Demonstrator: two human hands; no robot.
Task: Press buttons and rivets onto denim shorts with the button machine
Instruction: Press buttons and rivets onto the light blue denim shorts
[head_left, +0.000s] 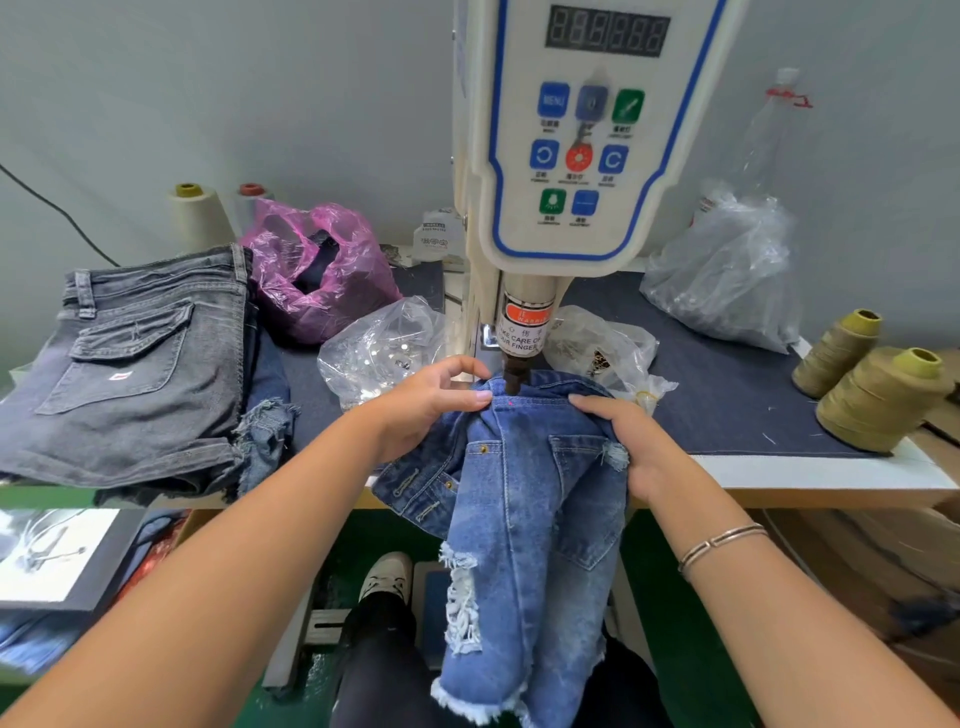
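Frayed blue denim shorts (524, 519) under steel punch (514, 371).

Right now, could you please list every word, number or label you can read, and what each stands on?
"MENU": blue button on the white button machine.
"WARNING": orange label on the machine's press head.
"TAKE CARE OF YOUR FINGER": white sticker beneath, partly cut off.
Digital display: unlit.
Other button captions: too small.

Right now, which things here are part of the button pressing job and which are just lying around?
In use:
blue denim shorts
button machine
left hand
right hand
clear bag of metal fittings

Lying about:
grey denim shorts
pink plastic bag
olive thread cones
cream thread cone
plastic bottle
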